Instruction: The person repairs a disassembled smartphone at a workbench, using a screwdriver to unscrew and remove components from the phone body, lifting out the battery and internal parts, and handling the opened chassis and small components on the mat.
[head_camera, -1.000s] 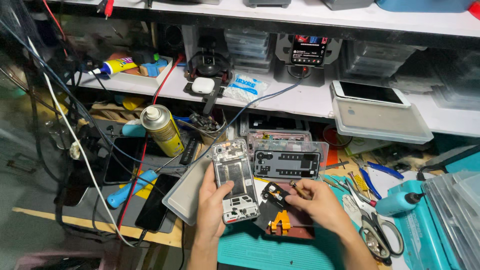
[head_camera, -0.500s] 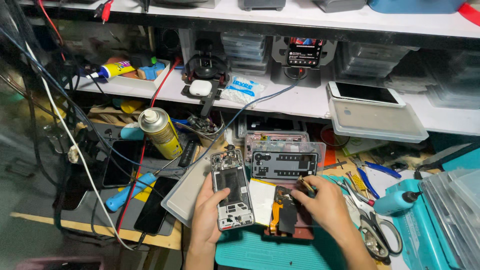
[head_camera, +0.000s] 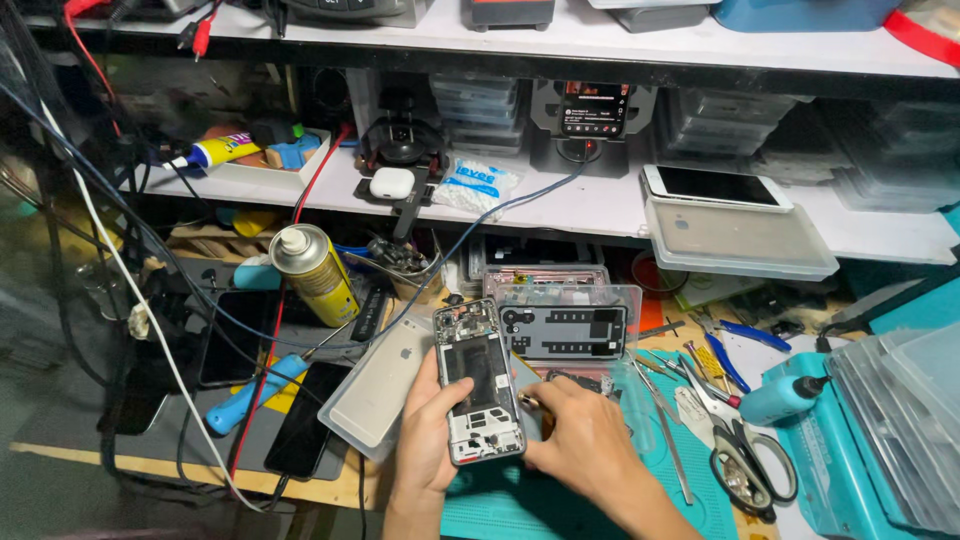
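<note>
My left hand (head_camera: 425, 435) grips an opened phone frame (head_camera: 478, 382) by its left edge, insides facing up, above the teal mat (head_camera: 560, 505). My right hand (head_camera: 583, 440) sits just to the frame's right, fingers curled, fingertips touching its right edge near the bottom. Whether those fingers hold a small part is hidden. Behind the frame lies a clear plastic case with a grey phone back cover (head_camera: 565, 330) in it.
A silver phone (head_camera: 385, 385) lies face down at the left, beside two dark phones (head_camera: 305, 425). A yellow spray can (head_camera: 318, 275) and a blue-handled tool (head_camera: 250, 392) stand further left. Tweezers, scissors (head_camera: 745, 455) and a teal bottle (head_camera: 785, 398) lie at the right. Cables hang along the left.
My left hand has lifted and shifted the phone frame right, toward the middle. My right hand left the small dark part on the mat and came up to the frame's right edge.
</note>
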